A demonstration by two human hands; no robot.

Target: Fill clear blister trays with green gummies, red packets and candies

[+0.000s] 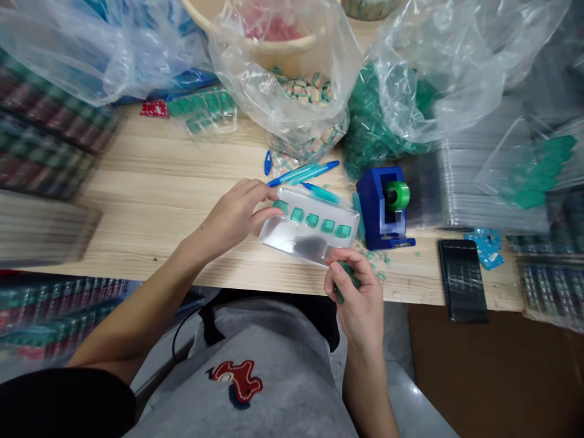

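A shallow clear plastic tray (292, 243) lies on the wooden table with a row of small green translucent square pieces (312, 220) along its upper half. My left hand (232, 213) reaches in from the left, thumb and forefinger closed around the leftmost green piece (280, 206) in that row. At the tray's lower right corner is my right hand (358, 292), its fingers curled over a few more green pieces (345, 280). Part of what lies in that palm is hidden by the fingers.
A blue tape dispenser (376, 210) stands right of the tray. Blue pens (303, 173) lie behind it. Plastic bags of green pieces (369, 128) and striped pieces (310, 91) line the back. Right are a phone (463, 280) and stacked clear trays (479, 182); packed stacks (41, 140) stand left.
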